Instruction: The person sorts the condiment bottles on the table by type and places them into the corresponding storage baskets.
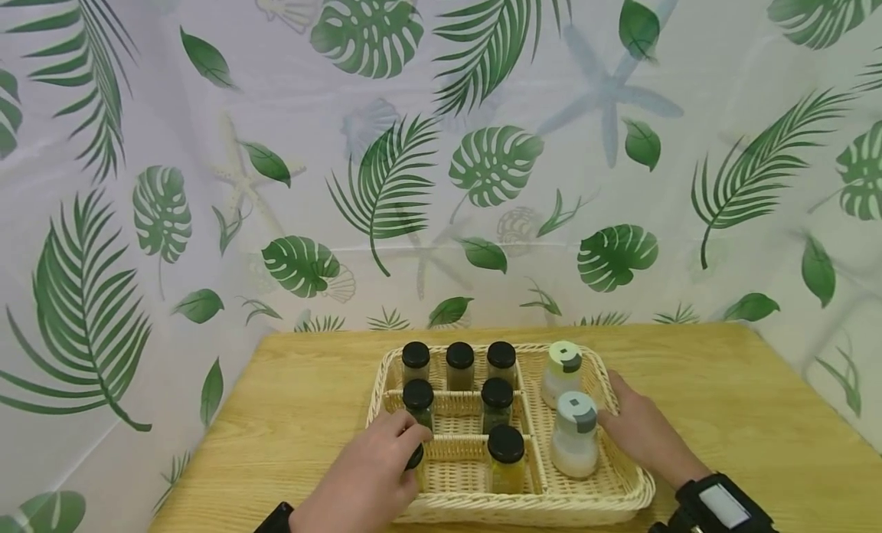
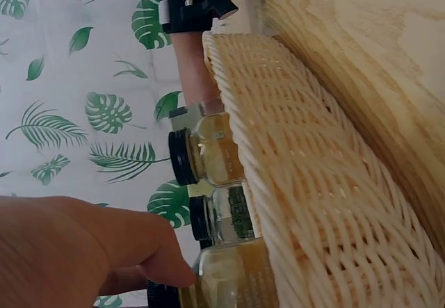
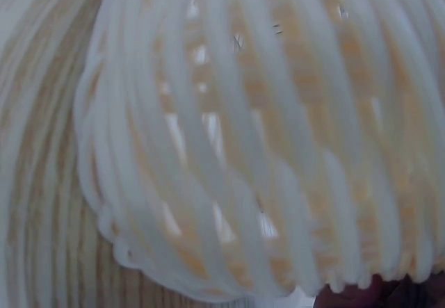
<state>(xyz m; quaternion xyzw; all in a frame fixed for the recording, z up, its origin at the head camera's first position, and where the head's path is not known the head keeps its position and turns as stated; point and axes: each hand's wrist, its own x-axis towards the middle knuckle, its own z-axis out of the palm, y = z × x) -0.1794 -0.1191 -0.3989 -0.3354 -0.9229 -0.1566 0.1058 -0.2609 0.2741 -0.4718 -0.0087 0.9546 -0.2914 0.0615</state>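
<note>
A wicker basket point(image 1: 524, 505) with compartments stands on the table. My left hand point(image 1: 372, 472) pinches a black-lidded glass jar point(image 2: 240, 273) by its top, in the front left compartment; its contents look yellowish. At the basket's right side my right hand point(image 1: 644, 429) grips the rim, thumb near the shakers. Beside the held jar, across the same front compartment, is another black-lidded jar point(image 1: 506, 460) with yellow contents. In the right wrist view the woven wall point(image 3: 264, 141) fills most of the frame, blurred, with only a dark bit of fingers at the bottom.
More black-lidded jars stand in the back row point(image 1: 459, 367) and the middle row point(image 1: 497, 405). The long right compartment holds a shaker with a pale green top point(image 1: 563, 372) and one with a pale blue-white top point(image 1: 576, 433). A leaf-print cloth point(image 1: 427, 173) hangs behind the wooden table point(image 1: 289, 410).
</note>
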